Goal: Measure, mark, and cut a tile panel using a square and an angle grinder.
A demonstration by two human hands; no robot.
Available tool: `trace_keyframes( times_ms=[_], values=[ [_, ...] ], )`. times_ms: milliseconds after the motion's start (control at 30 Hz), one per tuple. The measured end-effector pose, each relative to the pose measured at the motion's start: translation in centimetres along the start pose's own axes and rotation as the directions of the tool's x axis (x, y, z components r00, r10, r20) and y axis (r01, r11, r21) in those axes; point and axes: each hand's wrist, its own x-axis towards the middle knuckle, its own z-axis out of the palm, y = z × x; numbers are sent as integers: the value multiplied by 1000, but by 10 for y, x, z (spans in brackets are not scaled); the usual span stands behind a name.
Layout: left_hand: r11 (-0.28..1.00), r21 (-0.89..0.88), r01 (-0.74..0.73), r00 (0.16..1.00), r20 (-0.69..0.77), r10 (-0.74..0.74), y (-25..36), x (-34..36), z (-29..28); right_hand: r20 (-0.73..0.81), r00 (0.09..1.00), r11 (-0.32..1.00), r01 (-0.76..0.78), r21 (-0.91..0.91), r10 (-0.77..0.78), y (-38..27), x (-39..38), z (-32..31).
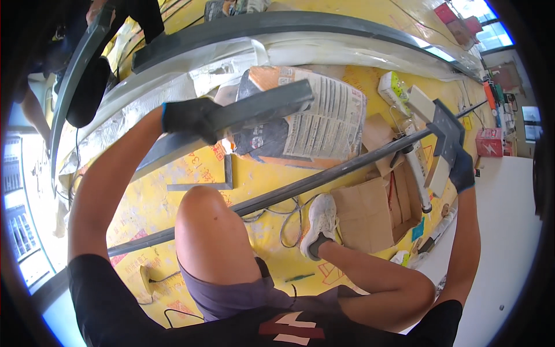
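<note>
My left hand (193, 118), in a black glove, is wrapped round a grey metal profile (269, 104). The profile slants up to the right, its end above a printed sack (324, 118). To the right, my gloved right hand (462, 172) grips a dark angular piece with two cream blocks (447, 130); its exact kind is unclear. This piece lies across the far part of a long dark bar (324, 172), which runs diagonally past my raised knee. My right fingers are partly hidden behind the piece.
An open cardboard box (364, 214) stands beside my shoe. Behind the sack, a long grey profile (277, 23) lies over plastic wrapping. A small L-shaped frame piece (229, 173) is on the yellow floor covering. Another person (104, 69) is at the upper left. Cables (295, 217) lie near my feet.
</note>
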Motion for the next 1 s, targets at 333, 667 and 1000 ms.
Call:
trace_keyframes(
  times_ms=[333,667,1000],
  values=[
    [966,-230,-116,989,60,133,66,170,-29,-51,993,989,-98,109,104,94,-100,-3],
    [599,799,-52,651,-428,627,102,169,-31,182,983,1000,-19,-20,22,39,-95,84],
    [383,-819,-427,904,-397,158,94,-47,129,453,592,189,722,-666,-666,21,-121,346]
  ],
)
